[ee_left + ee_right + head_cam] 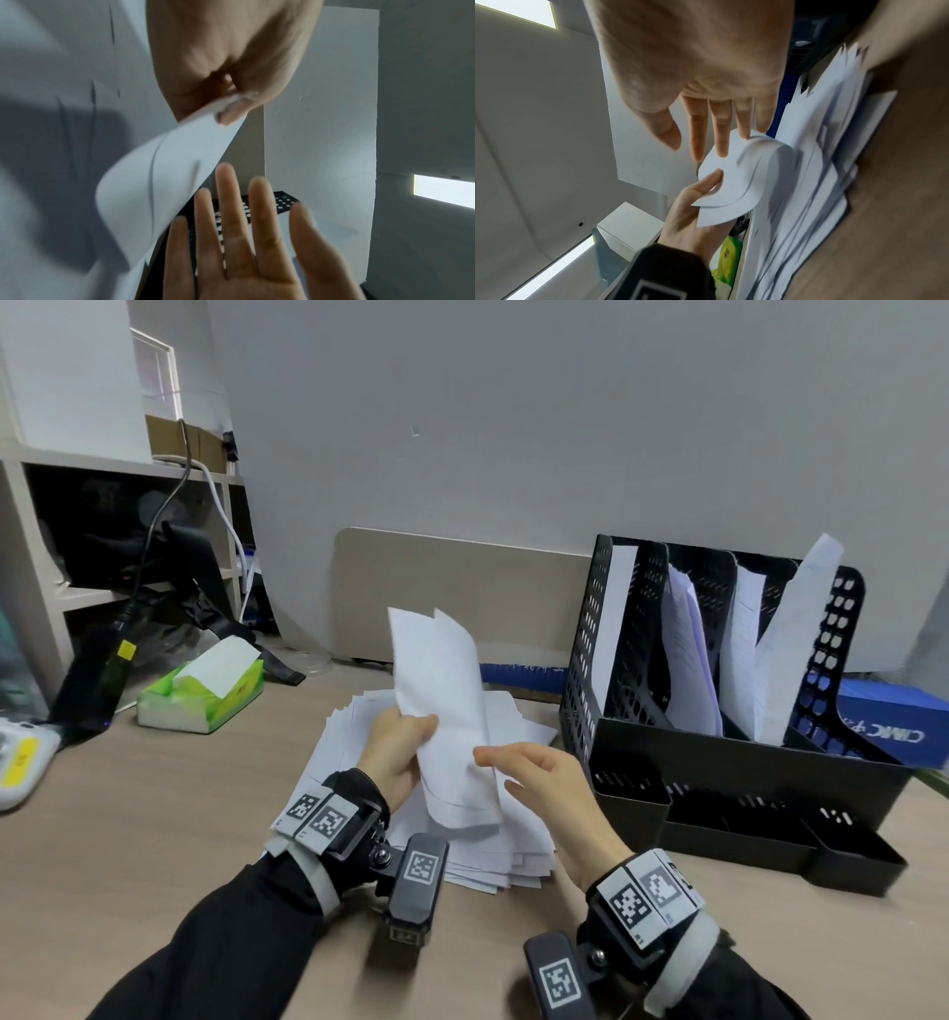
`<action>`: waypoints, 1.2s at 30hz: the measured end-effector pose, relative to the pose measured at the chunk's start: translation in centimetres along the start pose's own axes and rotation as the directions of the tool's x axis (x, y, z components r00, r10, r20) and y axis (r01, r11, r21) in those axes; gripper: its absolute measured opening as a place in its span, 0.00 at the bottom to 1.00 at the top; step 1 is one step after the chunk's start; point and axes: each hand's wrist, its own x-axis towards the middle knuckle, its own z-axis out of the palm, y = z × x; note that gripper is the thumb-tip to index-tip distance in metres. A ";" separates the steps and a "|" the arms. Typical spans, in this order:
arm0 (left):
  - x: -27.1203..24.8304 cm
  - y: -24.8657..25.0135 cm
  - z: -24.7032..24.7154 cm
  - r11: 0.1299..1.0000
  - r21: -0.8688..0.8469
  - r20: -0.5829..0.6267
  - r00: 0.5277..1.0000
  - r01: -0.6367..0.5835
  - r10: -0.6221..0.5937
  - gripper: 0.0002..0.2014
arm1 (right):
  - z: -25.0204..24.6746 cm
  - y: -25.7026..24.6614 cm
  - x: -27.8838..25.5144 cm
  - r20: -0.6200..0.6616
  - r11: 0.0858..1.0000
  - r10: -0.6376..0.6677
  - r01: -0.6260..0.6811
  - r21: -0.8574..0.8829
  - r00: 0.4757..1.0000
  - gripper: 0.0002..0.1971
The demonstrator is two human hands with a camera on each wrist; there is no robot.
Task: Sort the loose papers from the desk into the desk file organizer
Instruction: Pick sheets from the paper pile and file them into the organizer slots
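Observation:
My left hand (pixel 411 742) pinches a few white sheets (pixel 441 690) by one long edge and holds them upright and curled above the pile of loose papers (pixel 518 850) on the desk. In the left wrist view, the left hand's (pixel 231 97) thumb presses on the sheets (pixel 164 182). My right hand (pixel 495 770) is beside the sheets with straight, spread fingers. In the right wrist view its fingertips (pixel 722 150) reach the curled edge of the sheets (pixel 731 182). The black mesh file organizer (pixel 744 762) stands at the right, with papers leaning in its upright slots.
A green tissue pack (pixel 205 690) lies at the left. A blue box (pixel 883 721) sits behind the organizer and a beige divider panel (pixel 462 588) stands along the desk's far edge. A shelf with cables and a black device fills the far left.

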 end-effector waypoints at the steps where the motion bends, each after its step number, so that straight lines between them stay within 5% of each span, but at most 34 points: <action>1: 0.2 0.3 -0.2 0.998 -0.021 -0.080 0.995 -0.064 0.062 0.13 | -0.1 0.0 0.0 -0.039 1.000 0.010 -0.009 0.024 0.999 0.08; 4: 0.8 1.1 -0.8 0.978 0.033 -0.291 0.934 -0.206 0.206 0.08 | -0.3 0.3 0.2 -0.135 0.996 0.048 -0.037 0.082 0.990 0.09; 7: 0.6 1.6 -0.7 0.969 0.049 -0.231 0.941 -0.241 0.246 0.09 | -0.4 0.4 0.3 -0.182 0.994 0.052 -0.033 0.104 0.982 0.10; 10: -0.6 1.9 0.6 0.976 0.023 -0.001 0.976 -0.217 0.217 0.11 | -0.4 0.3 0.3 -0.156 0.992 0.025 -0.006 0.124 0.987 0.14; 12: -1.4 1.8 1.5 0.986 0.042 0.252 0.957 -0.162 0.146 0.11 | -0.2 0.3 0.3 -0.109 0.990 0.005 0.011 0.139 0.994 0.26; 15: -2.2 1.0 2.1 0.979 0.193 0.611 0.789 -0.064 -0.069 0.19 | 0.2 0.4 0.3 -0.123 0.985 -0.035 0.056 0.165 0.992 0.34; 17: -2.3 0.8 1.9 0.957 0.286 0.680 0.714 -0.051 -0.165 0.22 | 0.1 0.5 0.3 -0.206 0.981 -0.064 0.099 0.166 0.976 0.26; 20: -2.1 1.3 1.4 0.947 0.312 0.592 0.795 -0.077 -0.131 0.17 | -0.5 0.4 0.4 -0.326 0.973 -0.050 0.120 0.199 0.944 0.09; 22: -1.7 1.4 1.1 0.961 0.269 0.399 0.915 -0.063 -0.052 0.13 | -0.8 0.3 0.6 -0.363 0.969 -0.026 0.113 0.221 0.931 0.10; 24: -1.1 1.4 0.7 0.971 0.224 0.171 0.985 -0.078 0.039 0.10 | -0.9 0.1 0.6 -0.363 0.969 -0.026 0.114 0.221 0.931 0.11; 26: -0.7 1.4 0.2 0.970 0.216 0.023 0.994 -0.109 0.106 0.09 | -1.0 -0.2 0.6 -0.350 0.968 -0.049 0.131 0.214 0.935 0.12; 29: -0.4 1.5 -0.3 0.969 0.219 -0.040 0.991 -0.112 0.124 0.14 | -1.6 -1.2 0.4 -0.290 0.965 -0.090 0.155 0.210 0.953 0.12; 33: -0.7 1.8 -0.1 0.970 0.242 0.055 0.998 0.023 -0.037 0.19 | -2.6 -2.6 -0.2 -0.154 0.961 -0.154 0.184 0.204 0.976 0.13; 36: -1.4 2.1 0.1 0.963 0.216 0.215 0.954 0.163 -0.210 0.16 | -3.1 -2.7 -0.1 -0.148 0.962 -0.147 0.176 0.207 0.978 0.15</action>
